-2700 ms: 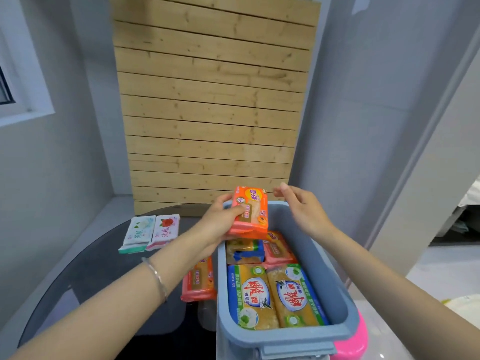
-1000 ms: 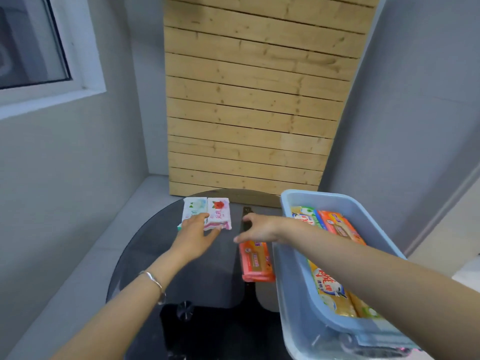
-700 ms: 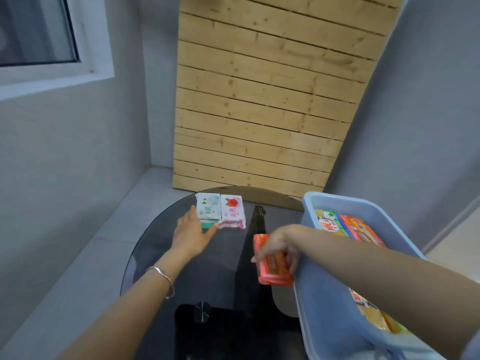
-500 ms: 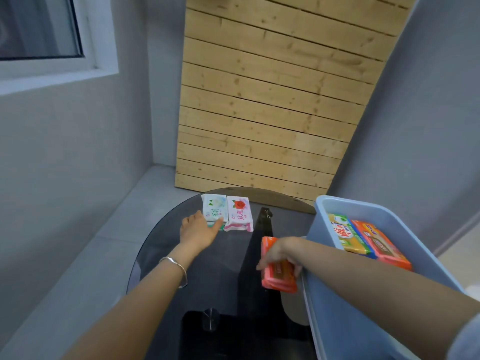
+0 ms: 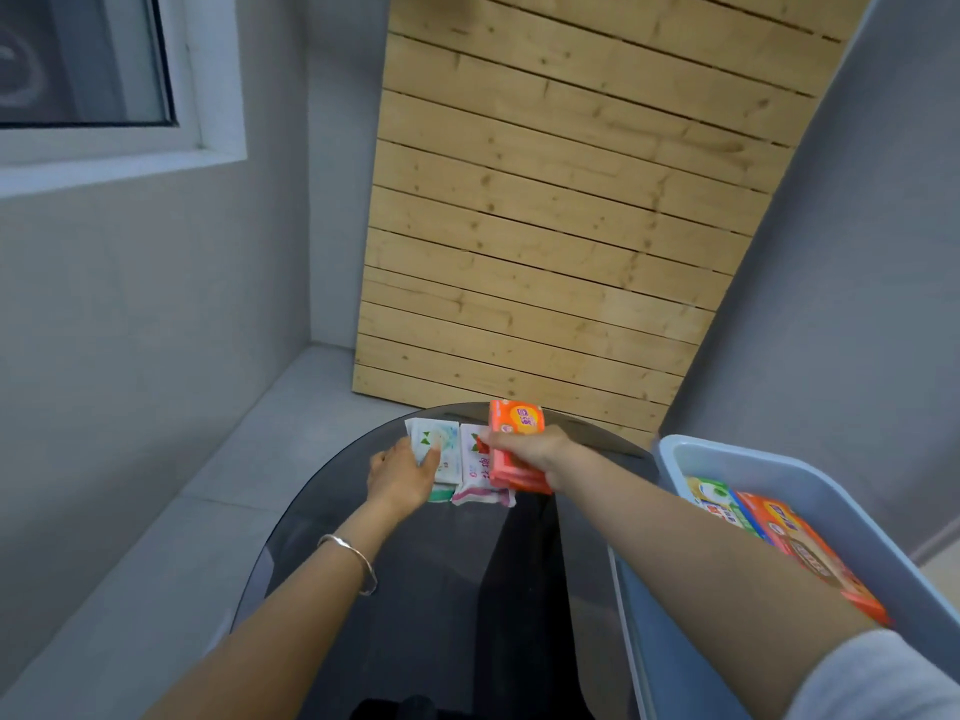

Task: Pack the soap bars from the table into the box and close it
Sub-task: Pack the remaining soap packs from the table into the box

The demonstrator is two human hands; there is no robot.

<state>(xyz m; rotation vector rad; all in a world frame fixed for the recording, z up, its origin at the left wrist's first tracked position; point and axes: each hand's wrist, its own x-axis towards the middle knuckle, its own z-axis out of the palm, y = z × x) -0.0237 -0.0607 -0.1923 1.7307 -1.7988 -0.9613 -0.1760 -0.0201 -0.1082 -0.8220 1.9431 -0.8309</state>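
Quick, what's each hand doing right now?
Left hand: gripping the green-and-white soap bar on the table.
Right hand: closed on the orange soap bar.

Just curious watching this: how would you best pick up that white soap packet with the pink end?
The pink-ended packet lies flat, its left edge against the green-ended packet. Grip its short ends from above; the near pink end is free. The right hand, holding the orange bar, hovers over it.
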